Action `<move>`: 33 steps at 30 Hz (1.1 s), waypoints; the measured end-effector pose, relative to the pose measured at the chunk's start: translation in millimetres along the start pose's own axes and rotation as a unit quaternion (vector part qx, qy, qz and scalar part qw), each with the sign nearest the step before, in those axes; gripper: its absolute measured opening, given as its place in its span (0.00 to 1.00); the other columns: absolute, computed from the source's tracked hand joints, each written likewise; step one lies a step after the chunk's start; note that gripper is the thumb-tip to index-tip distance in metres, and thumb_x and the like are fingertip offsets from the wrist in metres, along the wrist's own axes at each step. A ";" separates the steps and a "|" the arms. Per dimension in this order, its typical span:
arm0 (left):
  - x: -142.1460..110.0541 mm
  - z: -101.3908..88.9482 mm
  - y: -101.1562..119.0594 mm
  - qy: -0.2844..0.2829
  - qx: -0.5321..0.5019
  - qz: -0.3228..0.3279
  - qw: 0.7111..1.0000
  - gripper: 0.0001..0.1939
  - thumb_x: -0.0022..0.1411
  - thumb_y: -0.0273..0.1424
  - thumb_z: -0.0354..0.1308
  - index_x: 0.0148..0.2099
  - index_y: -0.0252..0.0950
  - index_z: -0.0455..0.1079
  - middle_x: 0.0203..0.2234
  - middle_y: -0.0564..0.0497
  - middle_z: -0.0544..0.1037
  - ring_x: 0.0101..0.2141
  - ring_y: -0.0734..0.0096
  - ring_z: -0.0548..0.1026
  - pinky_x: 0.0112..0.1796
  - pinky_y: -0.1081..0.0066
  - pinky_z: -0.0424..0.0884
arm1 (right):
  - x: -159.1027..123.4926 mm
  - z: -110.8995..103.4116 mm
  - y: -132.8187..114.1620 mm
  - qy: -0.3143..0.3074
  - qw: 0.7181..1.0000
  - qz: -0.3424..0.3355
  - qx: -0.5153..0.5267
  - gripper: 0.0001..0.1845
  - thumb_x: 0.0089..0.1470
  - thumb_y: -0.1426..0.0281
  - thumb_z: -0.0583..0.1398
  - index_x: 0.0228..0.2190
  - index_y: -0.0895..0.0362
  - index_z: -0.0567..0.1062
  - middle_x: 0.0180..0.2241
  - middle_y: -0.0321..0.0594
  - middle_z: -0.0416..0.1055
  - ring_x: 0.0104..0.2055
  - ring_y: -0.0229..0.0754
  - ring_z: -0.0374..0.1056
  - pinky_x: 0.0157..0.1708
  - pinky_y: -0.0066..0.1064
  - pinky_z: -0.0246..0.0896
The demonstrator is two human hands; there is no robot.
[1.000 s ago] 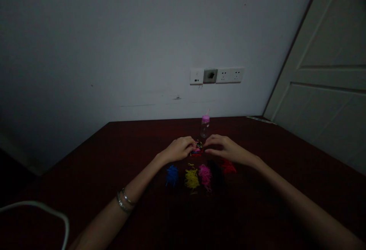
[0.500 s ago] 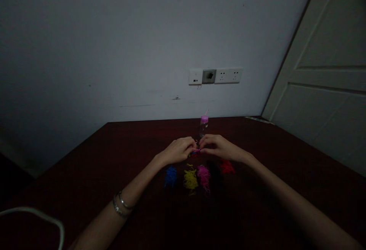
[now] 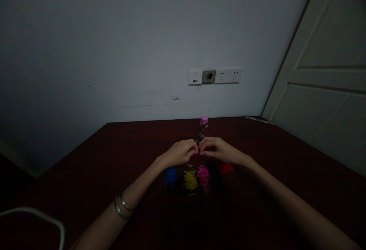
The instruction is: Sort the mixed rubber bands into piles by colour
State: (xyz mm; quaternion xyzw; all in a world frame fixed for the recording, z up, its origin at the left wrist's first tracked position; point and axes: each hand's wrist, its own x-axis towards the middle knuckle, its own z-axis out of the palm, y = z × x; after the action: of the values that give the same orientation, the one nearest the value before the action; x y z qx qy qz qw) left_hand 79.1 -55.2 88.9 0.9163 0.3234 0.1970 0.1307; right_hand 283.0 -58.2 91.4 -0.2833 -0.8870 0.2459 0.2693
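Note:
My left hand (image 3: 183,151) and my right hand (image 3: 217,149) meet over the middle of the table, fingertips pinched close together. Between them a small pink rubber band (image 3: 197,153) is held, one end at each hand. More small coloured bits lie just behind the fingers, mostly hidden by them. Nearer me are piles of thin bands: blue (image 3: 170,177), yellow (image 3: 190,180) and pink (image 3: 203,177). A red pile (image 3: 227,167) lies under my right wrist, partly covered by it. The dim light hides fine detail.
A clear bottle with a pink lid (image 3: 204,120) stands just behind my right hand. The dark red table (image 3: 137,135) meets a wall with sockets (image 3: 228,76). A white cable (image 3: 37,211) curves at the lower left. A door (image 3: 323,71) is on the right.
Both hands have come slightly lower, toward me, with the pink band still between them. The coloured bits behind the fingers are more covered. The piles and bottle stay put.

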 end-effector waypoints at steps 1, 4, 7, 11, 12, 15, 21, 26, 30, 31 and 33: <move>-0.1 0.2 0.1 0.000 -0.001 0.000 1.000 0.07 0.58 0.27 0.47 0.35 0.35 0.66 0.32 0.50 0.70 0.32 0.72 0.67 0.33 0.73 0.61 | 0.1 0.9 0.9 0.001 1.000 0.000 0.000 0.09 0.51 0.66 0.57 0.31 0.58 0.74 0.36 0.41 0.68 0.38 0.37 0.65 0.40 0.32 0.60; 0.1 -0.6 -0.3 -0.004 -0.014 0.004 1.000 0.07 0.58 0.28 0.48 0.35 0.35 0.66 0.32 0.50 0.70 0.32 0.73 0.67 0.33 0.74 0.61 | -0.4 2.9 4.9 0.002 1.000 0.000 0.001 0.09 0.51 0.66 0.57 0.30 0.58 0.74 0.36 0.41 0.68 0.38 0.37 0.65 0.40 0.32 0.60; 0.2 -2.7 -7.5 -0.002 -0.042 -0.007 0.999 0.07 0.57 0.29 0.49 0.36 0.35 0.67 0.29 0.52 0.70 0.29 0.75 0.66 0.31 0.75 0.60 | -3.0 4.5 10.2 -0.007 1.000 0.012 -0.001 0.09 0.51 0.66 0.57 0.29 0.58 0.75 0.37 0.42 0.68 0.38 0.38 0.65 0.40 0.32 0.60; -1.5 -2.8 -35.9 0.033 -0.092 -0.058 0.994 0.08 0.56 0.31 0.50 0.37 0.34 0.67 0.25 0.53 0.69 0.26 0.77 0.65 0.27 0.77 0.60 | -8.6 8.0 17.6 -0.069 0.996 0.051 -0.020 0.09 0.49 0.68 0.58 0.26 0.59 0.76 0.38 0.42 0.67 0.37 0.38 0.65 0.38 0.31 0.60; -2.4 -1.5 -45.8 0.045 -0.102 -0.071 0.991 0.08 0.55 0.31 0.50 0.36 0.33 0.67 0.24 0.53 0.69 0.25 0.77 0.65 0.27 0.77 0.59 | -9.7 9.6 19.4 -0.085 0.994 0.060 -0.028 0.08 0.49 0.68 0.58 0.26 0.59 0.76 0.39 0.42 0.67 0.37 0.38 0.65 0.38 0.30 0.60; -5.3 5.3 -77.0 0.098 -0.112 -0.117 0.982 0.08 0.53 0.31 0.52 0.33 0.32 0.67 0.23 0.54 0.68 0.25 0.77 0.64 0.26 0.77 0.59 | -11.3 15.3 25.0 -0.109 0.990 0.072 -0.046 0.08 0.49 0.69 0.58 0.26 0.59 0.76 0.38 0.41 0.67 0.36 0.38 0.65 0.38 0.30 0.59; -10.3 18.0 -120.0 0.160 -0.120 -0.173 0.964 0.09 0.52 0.31 0.51 0.32 0.31 0.68 0.23 0.52 0.69 0.26 0.76 0.66 0.28 0.77 0.61 | -11.4 21.5 31.9 -0.124 0.989 0.051 -0.063 0.07 0.48 0.70 0.58 0.27 0.58 0.76 0.37 0.41 0.68 0.37 0.39 0.64 0.39 0.30 0.59; -13.2 21.8 -130.9 0.175 -0.116 -0.203 0.956 0.09 0.50 0.30 0.51 0.31 0.30 0.69 0.23 0.52 0.70 0.25 0.76 0.66 0.28 0.76 0.61 | -13.6 11.0 35.1 -0.087 0.993 0.057 -0.056 0.08 0.48 0.67 0.59 0.30 0.58 0.75 0.37 0.41 0.68 0.37 0.39 0.65 0.39 0.31 0.59; -15.3 26.6 -131.7 0.159 -0.123 -0.218 0.955 0.10 0.48 0.29 0.51 0.31 0.30 0.71 0.23 0.51 0.72 0.24 0.76 0.67 0.28 0.76 0.62 | -17.7 -1.9 50.9 -0.014 0.995 0.078 -0.059 0.09 0.48 0.66 0.58 0.29 0.59 0.75 0.35 0.42 0.69 0.37 0.40 0.65 0.39 0.32 0.60; -15.5 27.9 -130.7 0.151 -0.124 -0.219 0.956 0.11 0.48 0.29 0.51 0.31 0.30 0.72 0.22 0.51 0.72 0.24 0.76 0.67 0.28 0.76 0.62 | -19.3 -4.5 56.4 0.000 0.995 0.085 -0.058 0.10 0.49 0.66 0.57 0.29 0.59 0.74 0.35 0.42 0.69 0.36 0.40 0.65 0.39 0.32 0.60; -15.5 30.0 -127.3 0.137 -0.116 -0.219 0.959 0.12 0.48 0.29 0.52 0.32 0.29 0.73 0.22 0.50 0.73 0.24 0.75 0.67 0.27 0.76 0.62 | -22.7 -8.5 67.8 0.023 0.993 0.104 -0.059 0.10 0.49 0.66 0.57 0.28 0.59 0.74 0.34 0.43 0.70 0.36 0.40 0.66 0.39 0.32 0.60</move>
State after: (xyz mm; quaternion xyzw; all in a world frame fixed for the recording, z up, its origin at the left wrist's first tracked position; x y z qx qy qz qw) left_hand 12.5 27.8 11.2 0.7659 0.5056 0.3235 0.2305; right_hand 329.1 -21.5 50.0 -0.3947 -0.8592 0.2134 0.2459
